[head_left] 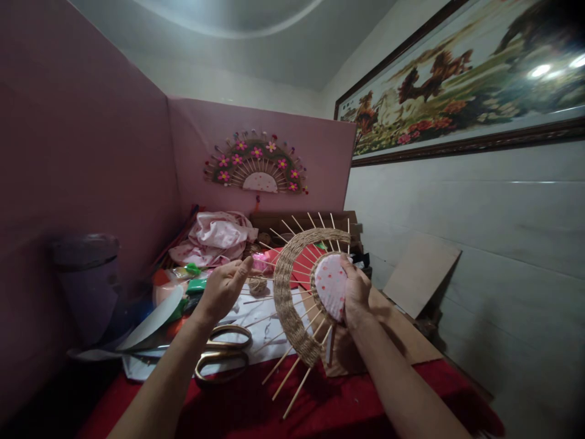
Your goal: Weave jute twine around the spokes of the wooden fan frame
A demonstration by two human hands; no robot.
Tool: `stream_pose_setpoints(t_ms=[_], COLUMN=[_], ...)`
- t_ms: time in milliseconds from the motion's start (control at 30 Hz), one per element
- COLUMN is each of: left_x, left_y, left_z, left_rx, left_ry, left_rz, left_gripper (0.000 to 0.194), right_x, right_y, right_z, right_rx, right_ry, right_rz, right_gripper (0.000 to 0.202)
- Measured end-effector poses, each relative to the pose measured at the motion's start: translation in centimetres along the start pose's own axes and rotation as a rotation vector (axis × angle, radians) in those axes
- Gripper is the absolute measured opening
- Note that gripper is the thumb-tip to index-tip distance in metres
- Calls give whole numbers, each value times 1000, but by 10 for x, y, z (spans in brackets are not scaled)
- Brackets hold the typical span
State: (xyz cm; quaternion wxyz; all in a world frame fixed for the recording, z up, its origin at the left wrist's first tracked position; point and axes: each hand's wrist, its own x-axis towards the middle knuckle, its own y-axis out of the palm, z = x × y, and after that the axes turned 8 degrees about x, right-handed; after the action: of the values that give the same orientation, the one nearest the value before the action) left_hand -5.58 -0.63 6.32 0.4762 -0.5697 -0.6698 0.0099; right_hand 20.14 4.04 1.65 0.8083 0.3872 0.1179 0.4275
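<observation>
A half-round woven fan (284, 286) is held up over the table, tilted on its side. Thin wooden sticks fan out through its twine band, their ends sticking out past it. My right hand (357, 289) is closed on its straight edge, thumb on the white fabric centre (329, 283) with red dots. To the left, my left hand (226, 288) is closed, thumb up, around the tip of one stick; the exact fingertip contact is partly hidden. Below that hand, large scissors (223, 353) with gold-coloured handles lie on the table. A small ball of twine (258, 285) sits behind the sticks.
A finished flowered fan (258, 161) hangs on the pink panel ahead. Pink fabric (214, 235) and bagged coloured materials (183, 286) are heaped at the back left. A brown board (397, 329) lies right on the red tablecloth (342, 402). A framed horse picture (457, 91) hangs right.
</observation>
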Motion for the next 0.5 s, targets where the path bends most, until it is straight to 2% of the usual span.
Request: stream_pose_setpoints(t_ms=[200,300,500], left_x=[-5,-6,-7], left_y=[0,2,6], left_z=[-8,-10,-10], left_rx=[439,393,210], left_ry=[140,180,196], left_rz=[-56,-52,45], left_gripper=[47,47,49], right_x=[-1,-1,-2], right_y=[0,0,1], right_z=[2,2,2], right_rx=[-83,-76,-80], right_ry=[-95,-118,-117], right_rz=[17,11,9], right_gripper=[37,37,39])
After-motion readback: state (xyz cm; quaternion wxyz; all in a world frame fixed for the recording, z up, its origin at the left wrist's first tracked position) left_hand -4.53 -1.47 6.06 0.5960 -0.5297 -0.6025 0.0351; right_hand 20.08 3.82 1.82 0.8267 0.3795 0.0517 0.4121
